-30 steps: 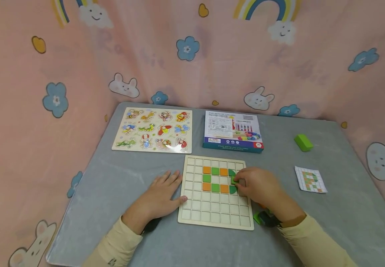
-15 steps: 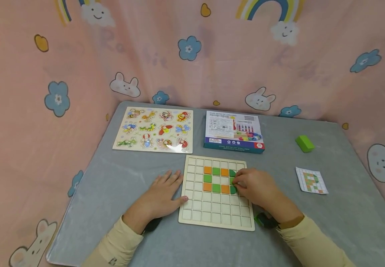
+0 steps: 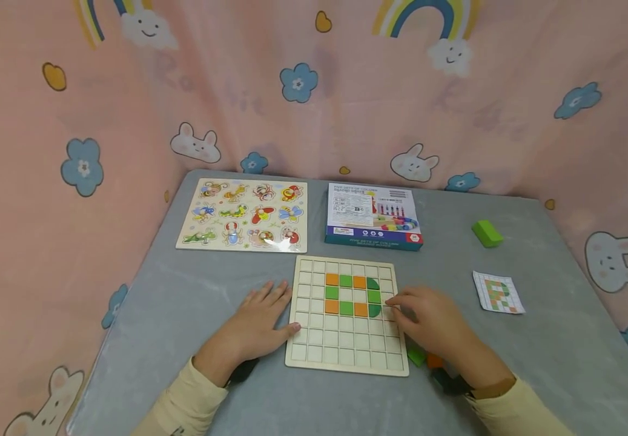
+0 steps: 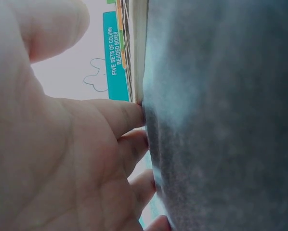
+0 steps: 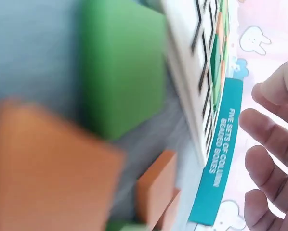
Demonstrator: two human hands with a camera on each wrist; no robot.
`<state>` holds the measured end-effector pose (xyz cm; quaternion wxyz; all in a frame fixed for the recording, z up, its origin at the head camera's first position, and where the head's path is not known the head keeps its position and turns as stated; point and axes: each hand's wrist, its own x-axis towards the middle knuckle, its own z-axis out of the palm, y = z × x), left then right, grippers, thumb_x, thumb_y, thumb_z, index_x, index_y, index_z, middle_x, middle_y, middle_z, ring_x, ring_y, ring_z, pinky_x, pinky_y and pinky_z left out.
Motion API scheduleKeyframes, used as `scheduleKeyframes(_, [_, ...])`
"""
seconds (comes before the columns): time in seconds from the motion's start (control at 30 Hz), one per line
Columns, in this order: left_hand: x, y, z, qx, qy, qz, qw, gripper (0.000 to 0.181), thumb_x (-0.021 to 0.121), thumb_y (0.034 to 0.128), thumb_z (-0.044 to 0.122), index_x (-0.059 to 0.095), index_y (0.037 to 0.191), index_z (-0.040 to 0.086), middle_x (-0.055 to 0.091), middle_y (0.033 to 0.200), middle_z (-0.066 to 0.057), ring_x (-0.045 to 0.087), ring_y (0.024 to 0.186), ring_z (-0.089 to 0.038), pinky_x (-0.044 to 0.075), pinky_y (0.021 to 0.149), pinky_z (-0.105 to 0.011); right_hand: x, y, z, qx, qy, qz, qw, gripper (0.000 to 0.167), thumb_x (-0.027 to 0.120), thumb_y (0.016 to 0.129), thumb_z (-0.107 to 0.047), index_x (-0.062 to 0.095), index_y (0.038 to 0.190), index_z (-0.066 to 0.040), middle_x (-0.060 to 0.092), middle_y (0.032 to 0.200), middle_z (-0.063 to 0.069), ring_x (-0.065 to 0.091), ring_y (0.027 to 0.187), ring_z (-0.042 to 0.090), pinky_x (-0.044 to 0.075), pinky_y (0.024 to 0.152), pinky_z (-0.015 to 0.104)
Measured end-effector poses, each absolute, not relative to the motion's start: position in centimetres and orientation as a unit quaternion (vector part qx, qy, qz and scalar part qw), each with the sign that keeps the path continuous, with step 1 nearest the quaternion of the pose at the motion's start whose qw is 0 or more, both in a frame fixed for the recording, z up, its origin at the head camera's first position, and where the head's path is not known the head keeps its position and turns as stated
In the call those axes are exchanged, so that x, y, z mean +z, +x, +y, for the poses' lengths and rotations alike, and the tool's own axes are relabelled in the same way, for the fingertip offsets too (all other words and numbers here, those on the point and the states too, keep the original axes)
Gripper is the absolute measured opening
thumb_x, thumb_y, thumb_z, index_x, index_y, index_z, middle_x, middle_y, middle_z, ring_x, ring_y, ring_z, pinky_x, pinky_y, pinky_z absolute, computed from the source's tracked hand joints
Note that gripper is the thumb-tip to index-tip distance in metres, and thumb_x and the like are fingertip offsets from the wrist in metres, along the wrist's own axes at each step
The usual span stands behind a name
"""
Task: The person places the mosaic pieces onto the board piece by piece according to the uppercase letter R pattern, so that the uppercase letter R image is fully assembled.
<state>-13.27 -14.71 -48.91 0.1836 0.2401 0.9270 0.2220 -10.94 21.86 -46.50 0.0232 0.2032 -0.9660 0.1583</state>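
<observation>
A wooden grid board lies on the grey table, with orange and green tiles forming a closed ring in its upper part. The right side of that ring has a green square tile between two dark green rounded tiles. My left hand rests flat on the table with fingers spread, its thumb on the board's left edge. Over the board's right edge hovers my right hand, fingers loosely bent and nothing between them. Below its wrist sit loose blocks, a green block and an orange block among them.
A small pattern card and a light green block lie to the right. Behind the board are an insect puzzle board and a bead box. A pink patterned curtain closes off the back.
My right hand has let go of the green square tile, which now lies flat in its cell. The hand has drawn back to the right. My left hand stays at the board's edge.
</observation>
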Motion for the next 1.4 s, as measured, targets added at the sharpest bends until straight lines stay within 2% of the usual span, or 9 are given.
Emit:
scheduleKeyframes(0.2, [-49.1, -13.4, -14.8, 0.225, 0.239, 0.926, 0.186, 0.082, 0.057, 0.1075, 0.053, 0.031, 0.168, 0.005, 0.021, 0.176, -0.010, 0.011, 0.162, -0.037, 0.011, 0.128, -0.060, -47.0, -9.5, 23.6, 0.192, 0.164, -0.967, 0.023, 0.016, 0.079, 0.097, -0.013, 0.084, 0.112, -0.012, 0.075, 0.109, -0.001, 0.070, 0.101, 0.023, 0.060, 0.086, 0.050])
scheduleKeyframes(0.43, [-48.7, -13.2, -14.7, 0.218, 0.232, 0.928, 0.191, 0.081, 0.058, 0.1077, 0.052, 0.030, 0.169, 0.007, 0.021, 0.176, -0.009, 0.010, 0.163, -0.036, 0.012, 0.128, -0.059, -47.1, -8.4, 26.3, 0.196, 0.114, -0.974, 0.018, 0.021, 0.077, 0.098, -0.011, 0.082, 0.118, -0.012, 0.076, 0.119, 0.004, 0.071, 0.106, 0.028, 0.059, 0.085, 0.052])
scheduleKeyframes(0.6, [-48.5, -13.1, -14.7, 0.219, 0.230, 0.929, 0.189, 0.080, 0.058, 0.1080, 0.051, 0.031, 0.169, 0.007, 0.023, 0.176, -0.009, 0.011, 0.163, -0.036, 0.012, 0.128, -0.059, -47.3, -7.5, 27.8, 0.180, 0.083, -0.980, 0.015, 0.022, 0.076, 0.098, -0.013, 0.082, 0.119, -0.013, 0.075, 0.119, 0.004, 0.071, 0.095, 0.022, 0.059, 0.075, 0.046])
scheduleKeyframes(0.73, [-48.6, -13.0, -14.8, 0.219, 0.229, 0.930, 0.188, 0.080, 0.059, 0.1080, 0.051, 0.031, 0.168, 0.006, 0.023, 0.176, -0.009, 0.011, 0.163, -0.036, 0.012, 0.128, -0.059, -47.5, -6.9, 28.6, 0.177, 0.069, -0.982, 0.012, 0.022, 0.075, 0.098, -0.014, 0.082, 0.119, -0.013, 0.074, 0.119, 0.005, 0.068, 0.090, 0.021, 0.058, 0.074, 0.046])
scheduleKeyframes(0.83, [-48.6, -13.0, -14.7, 0.219, 0.230, 0.930, 0.188, 0.080, 0.058, 0.1081, 0.051, 0.031, 0.169, 0.006, 0.023, 0.176, -0.009, 0.011, 0.163, -0.036, 0.012, 0.128, -0.059, -47.7, -6.5, 29.0, 0.171, 0.059, -0.983, 0.004, 0.022, 0.077, 0.096, -0.015, 0.081, 0.118, -0.013, 0.073, 0.118, 0.006, 0.068, 0.092, 0.023, 0.058, 0.076, 0.049])
scheduleKeyframes(1.07, [-48.4, -12.9, -14.7, 0.219, 0.231, 0.929, 0.190, 0.080, 0.059, 0.1076, 0.051, 0.031, 0.168, 0.006, 0.024, 0.175, -0.010, 0.011, 0.162, -0.036, 0.012, 0.128, -0.059, -48.0, -6.2, 29.4, 0.131, 0.047, -0.990, -0.034, 0.029, 0.084, 0.092, -0.024, 0.082, 0.118, -0.013, 0.073, 0.113, 0.005, 0.063, 0.086, 0.018, 0.055, 0.069, 0.045])
scheduleKeyframes(1.23, [-48.3, -13.0, -14.7, 0.222, 0.231, 0.929, 0.187, 0.080, 0.059, 0.1079, 0.050, 0.032, 0.168, 0.005, 0.024, 0.175, -0.011, 0.012, 0.162, -0.037, 0.012, 0.128, -0.060, -48.0, -6.4, 29.1, 0.126, 0.063, -0.989, -0.035, 0.030, 0.084, 0.092, -0.023, 0.081, 0.120, -0.014, 0.074, 0.118, 0.006, 0.070, 0.102, 0.029, 0.059, 0.081, 0.055])
scheduleKeyframes(1.4, [-48.5, -13.1, -14.6, 0.223, 0.234, 0.928, 0.187, 0.081, 0.058, 0.1077, 0.051, 0.031, 0.168, 0.006, 0.023, 0.175, -0.011, 0.011, 0.162, -0.037, 0.012, 0.127, -0.060, -47.4, -6.9, 28.6, 0.119, 0.075, -0.988, -0.058, 0.032, 0.083, 0.091, -0.019, 0.080, 0.122, -0.011, 0.073, 0.123, 0.010, 0.069, 0.114, 0.037, 0.057, 0.090, 0.061])
